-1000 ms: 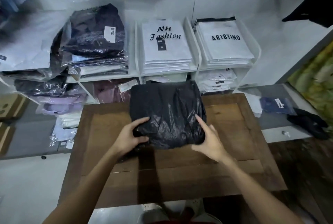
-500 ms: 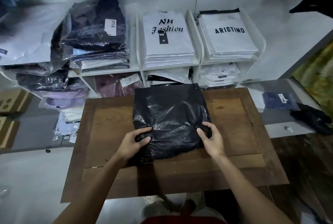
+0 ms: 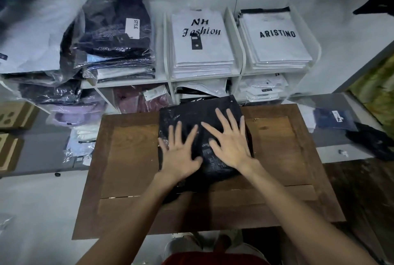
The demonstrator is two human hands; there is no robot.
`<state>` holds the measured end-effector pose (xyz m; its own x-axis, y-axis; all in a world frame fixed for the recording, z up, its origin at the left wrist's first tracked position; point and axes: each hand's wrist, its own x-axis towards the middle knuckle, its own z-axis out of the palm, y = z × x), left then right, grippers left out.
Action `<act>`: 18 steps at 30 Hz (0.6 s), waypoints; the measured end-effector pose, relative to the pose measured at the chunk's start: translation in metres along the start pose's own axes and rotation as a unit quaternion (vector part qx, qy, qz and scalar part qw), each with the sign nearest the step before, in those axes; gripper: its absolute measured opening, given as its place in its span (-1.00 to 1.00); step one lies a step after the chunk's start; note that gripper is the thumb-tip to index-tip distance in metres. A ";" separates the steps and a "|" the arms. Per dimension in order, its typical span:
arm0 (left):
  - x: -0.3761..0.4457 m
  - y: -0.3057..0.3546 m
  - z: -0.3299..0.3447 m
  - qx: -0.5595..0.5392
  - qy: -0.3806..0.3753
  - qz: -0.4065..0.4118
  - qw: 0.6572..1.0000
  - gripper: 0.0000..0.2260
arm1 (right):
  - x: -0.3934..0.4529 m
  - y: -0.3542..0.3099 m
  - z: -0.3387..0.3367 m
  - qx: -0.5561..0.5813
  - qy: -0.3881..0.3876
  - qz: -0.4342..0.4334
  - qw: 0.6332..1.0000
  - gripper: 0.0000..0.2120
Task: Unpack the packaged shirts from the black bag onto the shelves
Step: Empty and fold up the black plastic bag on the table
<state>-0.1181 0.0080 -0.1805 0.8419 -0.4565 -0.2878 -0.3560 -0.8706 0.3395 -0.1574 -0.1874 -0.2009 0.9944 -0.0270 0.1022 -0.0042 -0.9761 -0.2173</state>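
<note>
While the bag (image 3: 198, 115) sits unopened at 12 o'clock on the bench (image 3: 132, 158), both hands lie flat on top: left hand (image 3: 181, 154) and right hand (image 3: 229, 143), fingers spread, no grip on anything. Looks like pressing it flat to feel the packs or find the opening. Bag's far edge overhangs the bench edge toward the shelves (image 3: 166, 79). Bare bench at 3 and 9 for laying shirts out. Upper shelves stacked full; lower bays hold less.
</note>
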 end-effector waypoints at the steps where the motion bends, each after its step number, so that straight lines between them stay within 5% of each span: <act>1: 0.007 0.008 0.006 -0.004 0.031 0.010 0.999 -0.25 | 0.006 -0.003 0.009 -0.016 -0.018 0.016 1.000 -0.50; 4: 0.029 0.019 0.028 -0.030 0.092 -0.008 0.995 -0.39 | 0.006 -0.004 0.036 -0.047 -0.069 0.053 0.995 -0.48; 18: 0.039 -0.009 0.101 0.002 0.047 -0.118 0.992 -0.42 | -0.020 0.006 0.081 0.000 -0.068 0.128 0.989 -0.48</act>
<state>-0.1231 -0.0207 -0.2849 0.9355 -0.2220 -0.2747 -0.1466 -0.9517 0.2698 -0.1690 -0.1750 -0.2824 0.9658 -0.2441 -0.0874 -0.2577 -0.9409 -0.2197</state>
